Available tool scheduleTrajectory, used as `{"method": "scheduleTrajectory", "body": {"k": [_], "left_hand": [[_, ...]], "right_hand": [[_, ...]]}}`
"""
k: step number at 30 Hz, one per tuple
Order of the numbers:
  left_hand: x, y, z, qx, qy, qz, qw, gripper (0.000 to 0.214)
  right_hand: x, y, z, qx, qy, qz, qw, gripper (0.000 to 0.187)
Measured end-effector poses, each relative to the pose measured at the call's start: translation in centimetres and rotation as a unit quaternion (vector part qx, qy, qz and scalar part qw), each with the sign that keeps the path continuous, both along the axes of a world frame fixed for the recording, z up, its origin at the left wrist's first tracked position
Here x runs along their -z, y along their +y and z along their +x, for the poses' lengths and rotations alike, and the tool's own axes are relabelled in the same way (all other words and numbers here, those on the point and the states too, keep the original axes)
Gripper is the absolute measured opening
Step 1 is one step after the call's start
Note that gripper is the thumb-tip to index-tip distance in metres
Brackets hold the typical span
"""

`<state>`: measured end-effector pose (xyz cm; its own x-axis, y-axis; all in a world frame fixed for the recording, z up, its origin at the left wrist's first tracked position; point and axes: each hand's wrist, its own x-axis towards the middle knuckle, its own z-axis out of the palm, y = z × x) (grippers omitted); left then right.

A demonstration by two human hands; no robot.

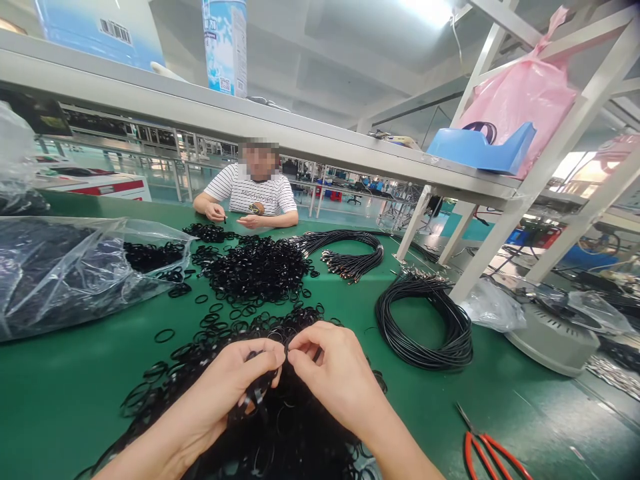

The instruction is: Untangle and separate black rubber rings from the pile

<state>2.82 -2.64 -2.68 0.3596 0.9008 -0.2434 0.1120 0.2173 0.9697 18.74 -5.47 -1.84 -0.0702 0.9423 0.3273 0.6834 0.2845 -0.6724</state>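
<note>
My left hand (245, 367) is closed around a small bunch of black rings (257, 393), with its thumb and forefinger pinched together. Tip to tip with it, my right hand (333, 367) pinches a thin black ring, mostly hidden by the fingers. Both hands are over a near pile of loose black rings (295, 433) on the green table (345, 300). Beyond them lies a second heap of black rings (255, 267).
At left lies a clear plastic bag (75, 273) of black parts. Coiled black cables (425, 327), another cable bundle (360, 257) and red-handled pliers (485, 447) are at right. A shelf (310, 137) crosses above the table. A person in a striped shirt (250, 193) sits opposite.
</note>
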Motion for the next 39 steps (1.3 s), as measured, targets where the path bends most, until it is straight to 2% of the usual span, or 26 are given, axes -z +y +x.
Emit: {"method": "scheduleTrajectory", "body": {"k": [11, 19, 22, 28, 31, 35, 39], "left_hand": [[0.6, 0.3, 0.0, -0.019, -0.012, -0.017, 1.0, 0.024], [0.4, 0.4, -0.2, 0.001, -0.02, -0.013, 1.0, 0.029], [0.4, 0.4, -0.2, 0.009, -0.024, -0.009, 1.0, 0.029], [0.4, 0.3, 0.0, -0.017, -0.021, 0.005, 1.0, 0.03], [0.7, 0.3, 0.0, -0.04, 0.003, 0.026, 0.999, 0.029], [0.5, 0.3, -0.1, -0.069, 0.077, 0.098, 0.99, 0.029], [-0.1, 0.3, -0.3, -0.05, 0.135, 0.119, 0.982, 0.027]], "right_hand": [[1.1, 0.2, -1.0, 0.044, -0.054, 0.019, 0.997, 0.015], [1.0, 0.4, -1.0, 0.016, -0.004, -0.007, 1.0, 0.016], [0.9, 0.4, -0.9, 0.024, -0.011, 0.001, 1.0, 0.017], [1.1, 0.4, -1.2, 0.027, -0.009, 0.002, 1.0, 0.017], [1.6, 0.4, -1.6, 0.052, -0.019, 0.014, 0.998, 0.016], [2.4, 0.5, -2.0, 0.075, -0.028, 0.03, 0.996, 0.014], [2.7, 0.6, -2.2, 0.077, -0.039, 0.031, 0.996, 0.012]]}}
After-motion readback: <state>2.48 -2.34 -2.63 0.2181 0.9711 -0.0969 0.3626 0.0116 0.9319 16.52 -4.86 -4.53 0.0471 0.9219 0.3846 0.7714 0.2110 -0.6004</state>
